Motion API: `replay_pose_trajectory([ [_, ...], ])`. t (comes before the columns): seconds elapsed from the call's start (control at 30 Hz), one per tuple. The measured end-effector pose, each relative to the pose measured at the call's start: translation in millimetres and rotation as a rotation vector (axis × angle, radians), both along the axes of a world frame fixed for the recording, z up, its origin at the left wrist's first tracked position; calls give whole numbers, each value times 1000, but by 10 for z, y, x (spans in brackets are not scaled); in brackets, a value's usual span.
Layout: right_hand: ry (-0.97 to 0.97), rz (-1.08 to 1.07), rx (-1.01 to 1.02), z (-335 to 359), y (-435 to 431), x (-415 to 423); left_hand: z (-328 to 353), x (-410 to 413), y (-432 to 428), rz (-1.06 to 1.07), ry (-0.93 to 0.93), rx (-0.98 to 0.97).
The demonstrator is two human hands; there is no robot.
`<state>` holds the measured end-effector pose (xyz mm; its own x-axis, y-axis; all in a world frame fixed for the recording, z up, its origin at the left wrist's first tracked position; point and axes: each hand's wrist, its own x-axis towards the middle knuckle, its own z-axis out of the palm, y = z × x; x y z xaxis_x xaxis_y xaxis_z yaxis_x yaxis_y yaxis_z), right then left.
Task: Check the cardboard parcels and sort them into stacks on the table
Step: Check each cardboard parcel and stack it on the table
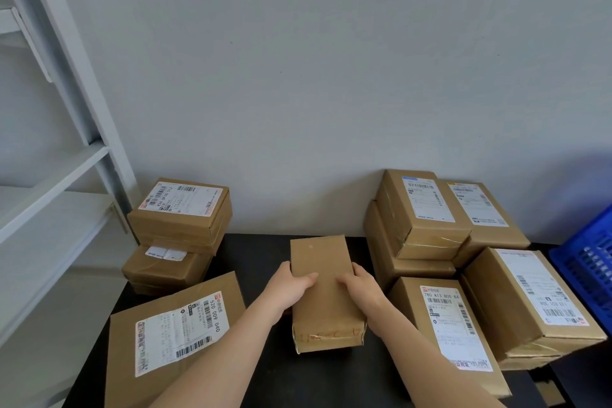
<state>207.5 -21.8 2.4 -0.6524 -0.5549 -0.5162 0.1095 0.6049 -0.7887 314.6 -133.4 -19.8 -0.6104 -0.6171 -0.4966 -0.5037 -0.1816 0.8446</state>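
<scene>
The left hand [291,288] and right hand [362,288] are gripping a plain cardboard parcel [326,311] by its long sides, thumbs lying on its unlabelled top, over the middle of the black table [331,381]. Labelled parcels are sitting in a left stack [180,212] and right stacks [427,209], a large flat parcel [175,334] is lying front left, and a blue crate [589,262] is standing far right

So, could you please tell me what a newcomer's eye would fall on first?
The plain parcel at the centre of the black table, gripped by the left hand and right hand. Then the left stack and right stack of labelled parcels, and the blue crate at far right.
</scene>
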Motion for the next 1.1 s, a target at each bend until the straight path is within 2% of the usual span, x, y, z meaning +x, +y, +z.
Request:
replay_pose_trajectory([
  [0.37, 233, 145, 118, -104, -2, -20, -80, -75, 91, -47, -109, -150],
  [0.5, 208, 162, 147, -127, -10, -50, -91, -114, 88, -57, -175, -187],
  [0.7, 176, 165, 185, -161, -37, -95, -92, -216, 32, -50, -217, -97],
  [0.9, 198, 188, 245, -146, -89, -97, -56, -286, 21, -76, -302, -103],
  [1.1, 189, 196, 252, -122, -87, -105, -30, -287, 14, -75, -300, -75],
])
